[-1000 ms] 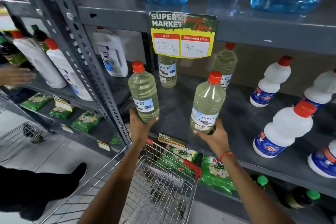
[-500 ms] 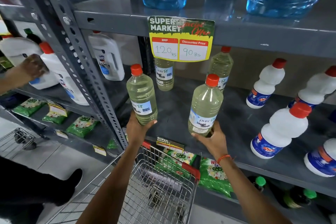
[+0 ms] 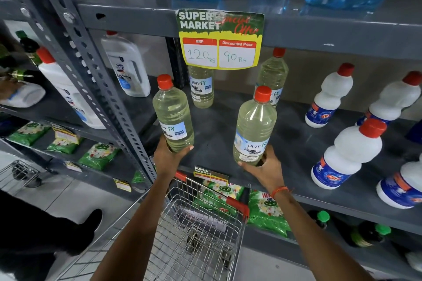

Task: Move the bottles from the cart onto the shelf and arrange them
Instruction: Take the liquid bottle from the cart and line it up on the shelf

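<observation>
Grey steel shelving fills the view, and both bottles have come further in over the middle shelf (image 3: 296, 134) since a second ago, lower and closer to the deck. Left hand (image 3: 169, 157) is wrapped round the base of the left bleach bottle (image 3: 172, 116), upright, close beside the slotted upright (image 3: 96, 70); right hand (image 3: 265, 166) cups the base of the right bleach bottle (image 3: 253, 128), tilted slightly, near the front edge. Two matching bottles (image 3: 202, 91) already stand at the back under the price sign (image 3: 220, 41). Whether either base is touching the shelf, I can't tell. Below, the cart (image 3: 194, 235) looks empty, so these may well be the last pair
</observation>
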`<move>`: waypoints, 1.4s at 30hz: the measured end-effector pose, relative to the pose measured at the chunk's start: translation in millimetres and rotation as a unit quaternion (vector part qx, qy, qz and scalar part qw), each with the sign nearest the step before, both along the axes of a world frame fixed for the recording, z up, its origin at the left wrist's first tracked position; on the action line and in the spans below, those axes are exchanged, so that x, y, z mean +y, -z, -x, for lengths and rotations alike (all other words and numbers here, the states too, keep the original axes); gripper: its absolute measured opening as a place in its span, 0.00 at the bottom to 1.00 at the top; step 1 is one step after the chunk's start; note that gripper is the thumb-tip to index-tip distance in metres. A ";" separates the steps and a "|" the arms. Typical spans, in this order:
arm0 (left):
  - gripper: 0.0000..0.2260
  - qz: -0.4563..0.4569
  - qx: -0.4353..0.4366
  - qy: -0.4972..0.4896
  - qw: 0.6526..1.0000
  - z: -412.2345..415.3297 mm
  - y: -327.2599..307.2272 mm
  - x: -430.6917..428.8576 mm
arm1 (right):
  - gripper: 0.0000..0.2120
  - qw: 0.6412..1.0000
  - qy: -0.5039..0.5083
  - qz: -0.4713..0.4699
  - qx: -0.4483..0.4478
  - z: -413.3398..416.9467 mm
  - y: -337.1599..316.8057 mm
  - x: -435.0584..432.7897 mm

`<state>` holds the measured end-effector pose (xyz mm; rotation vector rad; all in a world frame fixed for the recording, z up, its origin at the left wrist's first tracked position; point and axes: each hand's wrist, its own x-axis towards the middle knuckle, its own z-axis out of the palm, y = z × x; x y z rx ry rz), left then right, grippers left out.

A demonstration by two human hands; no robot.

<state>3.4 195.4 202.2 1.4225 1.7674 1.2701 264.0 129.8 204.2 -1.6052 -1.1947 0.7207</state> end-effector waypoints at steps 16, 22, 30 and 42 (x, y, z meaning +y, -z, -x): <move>0.31 -0.005 -0.014 0.026 1.000 -1.0 -4.8 -5.5 | 0.36 0.999 0.025 0.011 -0.020 4.8 1.6 -3.9; 0.31 0.008 -0.009 0.023 1.000 -1.0 -3.3 -3.3 | 0.36 0.999 0.027 0.018 -0.023 5.0 0.0 -3.5; 0.33 0.029 0.004 0.011 1.000 1.4 -1.8 -3.6 | 0.35 0.999 0.023 0.016 -0.017 5.8 -1.6 -5.8; 0.53 0.012 -0.040 0.022 0.999 -24.0 -13.9 -29.5 | 0.54 0.998 -0.001 0.012 -0.069 7.0 -9.2 -13.8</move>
